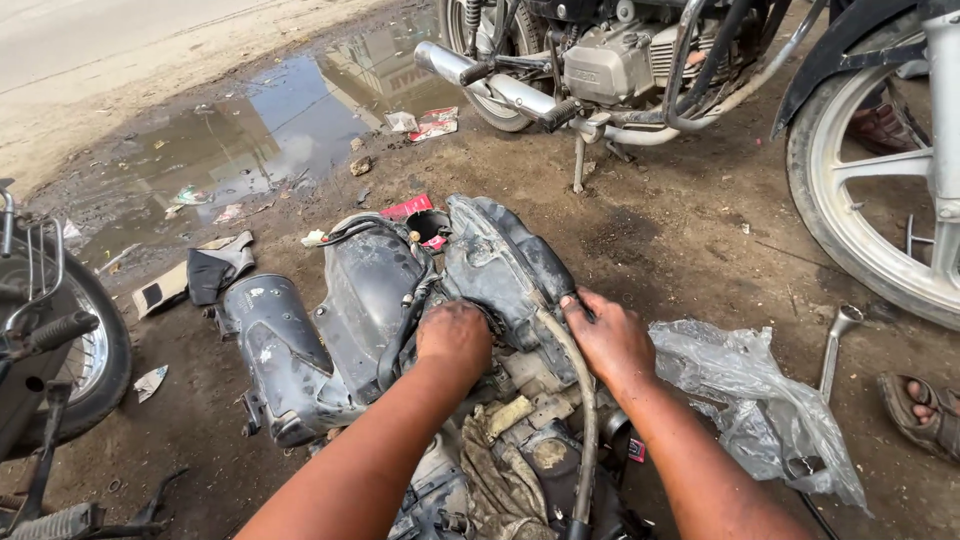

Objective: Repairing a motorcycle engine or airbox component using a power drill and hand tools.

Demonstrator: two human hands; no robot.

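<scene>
A parked motorcycle [640, 60] stood on the dirt ground [680, 240] beyond the dismantled engine assembly [400, 300], its front wheel [870, 190] off to the far right of that assembly. A muddy puddle [260, 130] spread on the ground beyond and left of the assembly, with scraps of litter at its edge. The engine assembly itself, dark and grimy, lay on the ground in the middle of the view, its black plastic covers [290, 350] on the near left side. A second wheel [70, 350] showed left of the assembly at the edge of the view. A crumpled clear plastic bag [750, 390] lay just right of the assembly, and a spanner [835, 345] rested on the ground beside that bag. A sandalled foot [925, 410] of another person showed further right. The left hand [455, 335] was curled into a closed grip on top of the assembly, pressing on the casing; what it held I could not tell. The right hand [610, 335] lay with fingers narrowly spread, touching the casing beside a grey hose [575, 400] that ran down from the assembly.
</scene>
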